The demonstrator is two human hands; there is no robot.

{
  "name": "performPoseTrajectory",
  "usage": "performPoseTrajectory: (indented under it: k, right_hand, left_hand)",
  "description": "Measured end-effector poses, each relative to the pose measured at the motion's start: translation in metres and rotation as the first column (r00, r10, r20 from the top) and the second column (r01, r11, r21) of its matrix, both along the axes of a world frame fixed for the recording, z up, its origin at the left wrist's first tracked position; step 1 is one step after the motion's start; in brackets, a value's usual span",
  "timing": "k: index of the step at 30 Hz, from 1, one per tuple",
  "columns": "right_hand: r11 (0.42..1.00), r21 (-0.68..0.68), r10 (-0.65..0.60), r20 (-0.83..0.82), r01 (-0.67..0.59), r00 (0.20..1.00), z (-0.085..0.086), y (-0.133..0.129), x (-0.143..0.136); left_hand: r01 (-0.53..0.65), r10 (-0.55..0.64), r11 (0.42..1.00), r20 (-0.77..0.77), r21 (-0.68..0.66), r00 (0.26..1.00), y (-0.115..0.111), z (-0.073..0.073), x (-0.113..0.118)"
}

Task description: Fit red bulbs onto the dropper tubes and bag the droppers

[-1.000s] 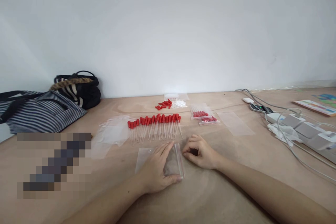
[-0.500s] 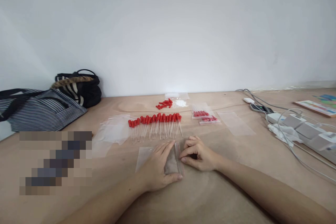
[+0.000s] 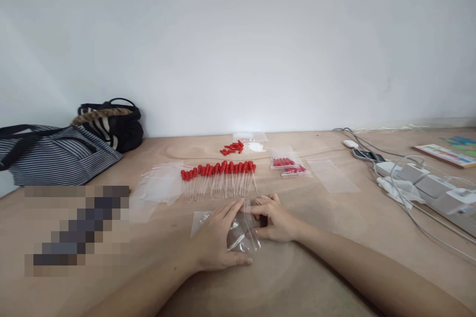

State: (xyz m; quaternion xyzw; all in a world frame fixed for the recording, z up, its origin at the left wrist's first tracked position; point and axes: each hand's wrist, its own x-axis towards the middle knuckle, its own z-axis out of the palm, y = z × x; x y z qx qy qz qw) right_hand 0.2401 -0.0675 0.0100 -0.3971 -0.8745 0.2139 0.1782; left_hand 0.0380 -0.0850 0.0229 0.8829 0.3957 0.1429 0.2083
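A clear plastic bag [image 3: 238, 236] lies flat on the table near me, with glare on its film. My left hand [image 3: 219, 238] rests over its left part, fingers stretched and thumb apart. At the bag's right edge my right hand [image 3: 269, 218] has its fingers curled, pinching the film by the opening. Beyond both hands lies a row of droppers with red bulbs [image 3: 219, 168] and clear stems pointing toward me. Filled bags with red-topped droppers [image 3: 284, 162] sit behind my right hand.
Stacked clear bags [image 3: 161, 183] lie left of the droppers, a single flat bag [image 3: 332, 176] to the right. Loose red bulbs [image 3: 232, 148] are at the back. A power strip [image 3: 431, 183] with cables is at right, a striped bag [image 3: 67, 156] at left.
My right hand has moved slightly left, onto the bag's edge. The film near the opening has lifted and crinkled. My left hand has shifted slightly left.
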Motion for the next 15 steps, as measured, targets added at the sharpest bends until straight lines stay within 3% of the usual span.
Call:
performPoseTrajectory:
  k: [6, 12, 15]
  right_hand:
    - [0.996, 0.012, -0.093, -0.035, 0.094, 0.995, 0.0019, -0.0031, -0.0027]
    - [0.987, 0.018, -0.159, -0.044, 0.16, 0.986, 0.0038, -0.0071, -0.0051]
    - [0.988, 0.007, -0.153, -0.141, 0.155, 0.978, 0.0013, -0.0011, -0.0007]
  left_hand:
    - [-0.035, 0.035, 0.998, 0.002, 0.052, 0.999, 0.0036, -0.0019, -0.0023]
    - [-0.033, 0.032, 0.999, 0.038, 0.017, 0.999, 0.0067, -0.0008, 0.0011]
    - [-0.046, 0.046, 0.999, 0.057, -0.01, 0.997, 0.0061, 0.0011, 0.0015]
